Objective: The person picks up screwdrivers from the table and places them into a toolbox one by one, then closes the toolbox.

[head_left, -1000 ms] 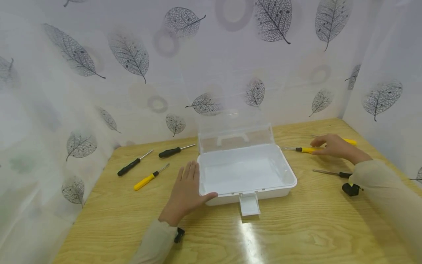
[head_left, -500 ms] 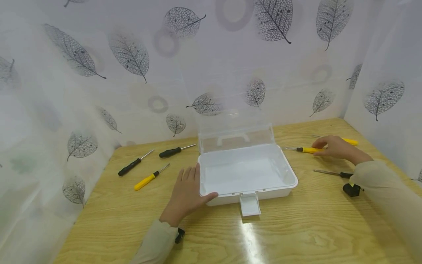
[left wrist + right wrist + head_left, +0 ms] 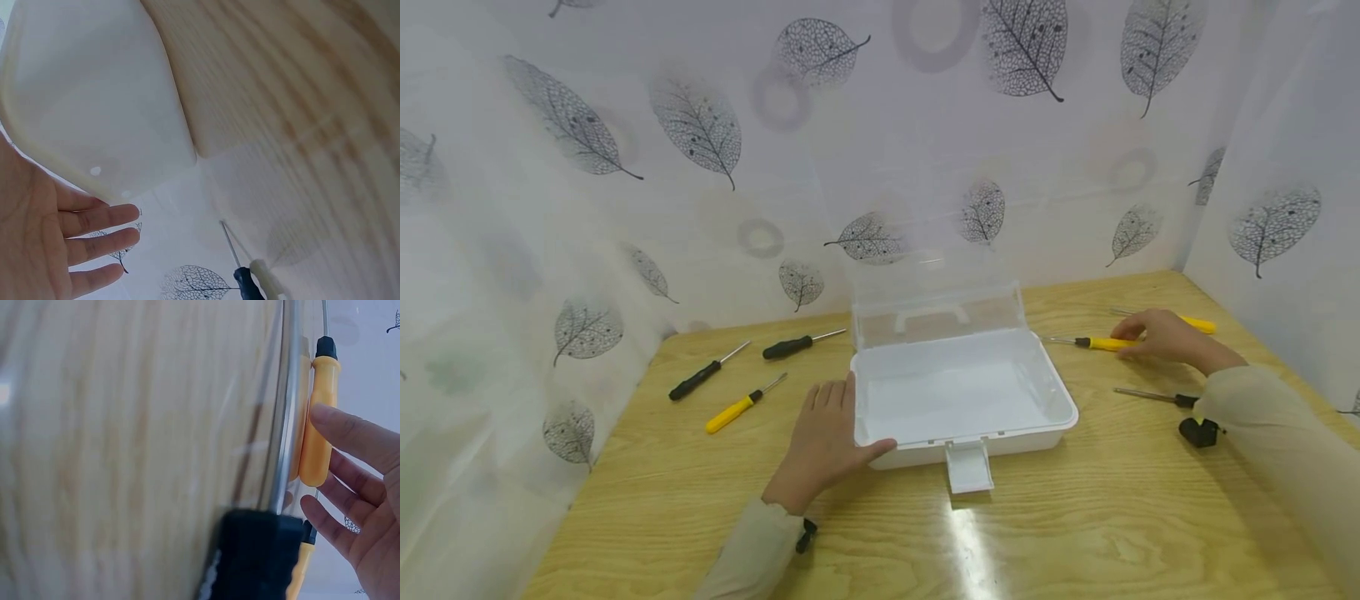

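Note:
My left hand [image 3: 822, 433] lies with straight fingers against the left side of a white plastic box [image 3: 910, 455], its thumb over the front corner. The left wrist view shows those fingers [image 3: 100, 219] spread along the box's outer wall [image 3: 106, 119]. The clear lid [image 3: 872, 325] is raised at the back, and the latch [image 3: 968, 468] hangs down in front. To the box's right, my right hand [image 3: 1168, 337] pinches the handle of a yellow screwdriver [image 3: 1101, 342] lying on the table. In the right wrist view the thumb presses the yellow handle [image 3: 317, 453], other fingers behind it.
Another yellow screwdriver [image 3: 1199, 324] lies beyond my right hand, and a black-handled one [image 3: 1150, 393] lies nearer, partly under the sleeve. Left of the box are two black screwdrivers [image 3: 695, 381] [image 3: 787, 347] and a yellow one [image 3: 730, 414]. A leaf-print sheet [image 3: 910, 142] surrounds the table.
My right fingers have shifted slightly right along the yellow handle. The left hand, the box and the other screwdrivers stay in place.

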Demonstrator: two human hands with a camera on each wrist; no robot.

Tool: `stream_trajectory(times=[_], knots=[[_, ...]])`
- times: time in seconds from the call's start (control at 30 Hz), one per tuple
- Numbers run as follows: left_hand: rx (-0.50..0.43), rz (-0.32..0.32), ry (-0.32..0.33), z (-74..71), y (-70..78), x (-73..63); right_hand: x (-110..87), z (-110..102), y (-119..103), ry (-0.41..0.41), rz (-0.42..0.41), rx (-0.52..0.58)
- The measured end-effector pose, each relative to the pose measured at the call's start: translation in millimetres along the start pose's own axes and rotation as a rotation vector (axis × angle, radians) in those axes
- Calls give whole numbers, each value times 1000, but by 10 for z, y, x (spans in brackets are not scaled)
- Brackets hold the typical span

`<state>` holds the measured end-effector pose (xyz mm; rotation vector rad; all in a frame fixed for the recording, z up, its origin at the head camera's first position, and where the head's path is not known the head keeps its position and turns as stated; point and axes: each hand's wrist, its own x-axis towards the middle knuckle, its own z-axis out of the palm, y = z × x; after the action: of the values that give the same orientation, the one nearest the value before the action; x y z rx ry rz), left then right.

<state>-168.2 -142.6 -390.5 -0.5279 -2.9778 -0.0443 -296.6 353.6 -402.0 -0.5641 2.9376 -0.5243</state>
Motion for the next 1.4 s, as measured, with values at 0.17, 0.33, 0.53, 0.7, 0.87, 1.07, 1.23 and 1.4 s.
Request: stream_trajectory(times=[0.17, 0.33, 0.53, 0.7, 0.87, 1.07, 1.23, 1.4], knots=[[30, 11, 14, 8, -10, -3, -3, 11, 39, 14, -6, -16], [16, 8, 13, 21, -13, -7, -26, 1, 45, 21, -13, -5], [5, 1, 14, 29, -12, -13, -32, -12, 26, 16, 0, -18], [-3, -1, 23, 26, -6, -20, -20, -21, 30, 19, -3, -32], [-3, -2, 24, 26, -4, -22, -7, -17, 39, 19, 0, -26], [8, -3, 25, 19, 5, -16, -5, -20, 43, 9, 7, -11], [1, -9, 22, 23, 5, -13, -13, -16, 53, 3, 7, 2], [6, 3, 36, 24, 10, -20, -16, 7, 76, 4, 5, 14]])
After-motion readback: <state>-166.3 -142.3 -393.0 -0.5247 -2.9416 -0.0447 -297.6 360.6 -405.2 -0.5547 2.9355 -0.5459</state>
